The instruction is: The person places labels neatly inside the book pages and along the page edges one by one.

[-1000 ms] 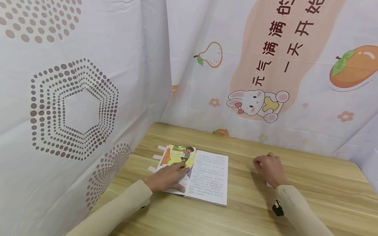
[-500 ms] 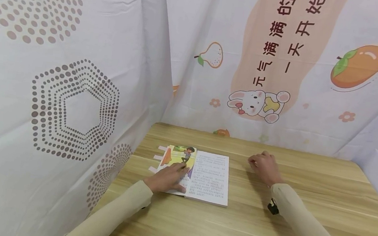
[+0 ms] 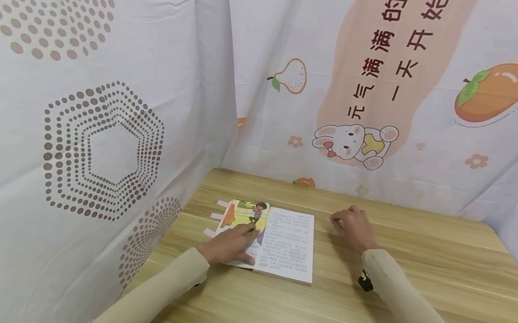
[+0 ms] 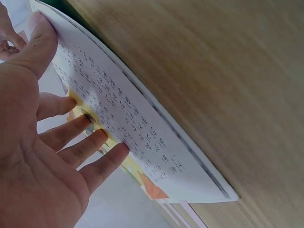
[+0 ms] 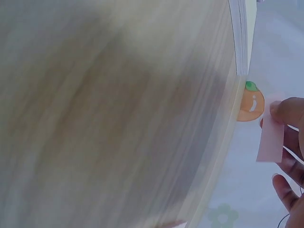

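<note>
An open book (image 3: 289, 247) lies on the wooden table, with printed text on its right page and a colourful picture of a child on its left page. My left hand (image 3: 231, 244) rests on that left page with its fingers spread and fairly straight, also seen in the left wrist view with the thumb on the page's lower part. Pink sticky notes (image 3: 217, 216) stick out from the book's left edge. To the right of the book, above the table, my right hand (image 3: 353, 229) pinches another pink sticky note (image 5: 271, 140) between thumb and fingers.
The wooden table (image 3: 437, 251) reaches back to a white curtain (image 3: 265, 146) printed with fruit and a rabbit. A second curtain (image 3: 199, 98) hangs along the left side. At the bottom of the right wrist view, a small pale piece (image 5: 175, 224) shows on the table.
My right hand has moved left towards the book, holding the pink sticky note. The pink item seen under its wrist earlier is out of sight in the head view. My left hand stays put.
</note>
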A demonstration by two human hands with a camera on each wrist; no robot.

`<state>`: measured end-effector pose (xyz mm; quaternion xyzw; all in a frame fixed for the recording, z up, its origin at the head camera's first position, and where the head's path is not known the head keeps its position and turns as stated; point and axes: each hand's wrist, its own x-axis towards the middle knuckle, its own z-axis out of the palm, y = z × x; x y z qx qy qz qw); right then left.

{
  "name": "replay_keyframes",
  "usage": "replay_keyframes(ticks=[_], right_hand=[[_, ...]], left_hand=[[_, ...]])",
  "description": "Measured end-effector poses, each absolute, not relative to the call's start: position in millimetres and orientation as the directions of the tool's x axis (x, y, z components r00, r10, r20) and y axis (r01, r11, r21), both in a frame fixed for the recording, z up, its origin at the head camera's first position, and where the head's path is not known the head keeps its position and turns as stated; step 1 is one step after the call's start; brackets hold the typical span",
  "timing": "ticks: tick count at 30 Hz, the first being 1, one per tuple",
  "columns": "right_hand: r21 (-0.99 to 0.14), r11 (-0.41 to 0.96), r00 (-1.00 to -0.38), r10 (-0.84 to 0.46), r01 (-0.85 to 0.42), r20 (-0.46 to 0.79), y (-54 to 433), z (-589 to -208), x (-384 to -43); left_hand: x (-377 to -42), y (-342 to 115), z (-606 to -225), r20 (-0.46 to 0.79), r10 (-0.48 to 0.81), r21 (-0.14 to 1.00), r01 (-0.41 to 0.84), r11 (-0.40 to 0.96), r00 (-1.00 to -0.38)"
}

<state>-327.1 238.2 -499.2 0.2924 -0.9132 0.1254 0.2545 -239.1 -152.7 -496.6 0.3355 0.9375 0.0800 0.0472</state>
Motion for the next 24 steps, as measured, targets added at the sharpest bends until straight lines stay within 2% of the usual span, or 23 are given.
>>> replay_keyframes(ticks=[5,17,24], right_hand=[[-0.045,0.783,-0.667,-0.496,-0.620,0.556,230,-500,-330],[-0.089,0.783,-0.703,-0.495,-0.616,0.510,211,-497,-329],[-0.050,0.755,-0.669,-0.546,-0.654,0.505,203,-497,-331]], left_hand=[[-239,-153,-497,-0.030,0.636,0.187,0.621,0.761,-0.771],[-237,-153,-494,-0.036,0.627,0.210,0.607,0.766,-0.778],[-237,-152,-494,-0.038,0.625,0.217,0.604,0.767,-0.779]])
